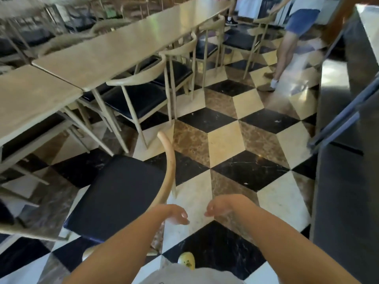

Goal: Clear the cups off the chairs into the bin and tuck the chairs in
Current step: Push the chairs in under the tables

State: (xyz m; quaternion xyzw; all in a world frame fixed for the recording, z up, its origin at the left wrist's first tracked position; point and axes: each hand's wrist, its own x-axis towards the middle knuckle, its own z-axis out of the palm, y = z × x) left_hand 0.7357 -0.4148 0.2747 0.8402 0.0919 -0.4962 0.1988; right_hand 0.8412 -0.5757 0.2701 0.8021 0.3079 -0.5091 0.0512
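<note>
A wooden chair [117, 193] with a dark blue seat stands pulled out from the table, just in front of me at lower left. Its curved backrest [169, 165] rises right above my left hand [176, 215]. That hand hangs close to the backrest with fingers loosely curled and nothing in it. My right hand [217, 208] hovers over the floor beside it, fingers bent and holding nothing. I see no cup on the seat and no bin in view.
A long row of pale tables [114, 52] runs from left to upper middle, with several matching chairs [141, 93] tucked along it. Another person [287, 48] stands at upper right near a chair. A dark counter [348, 160] lines the right side. The floor is checkered tile.
</note>
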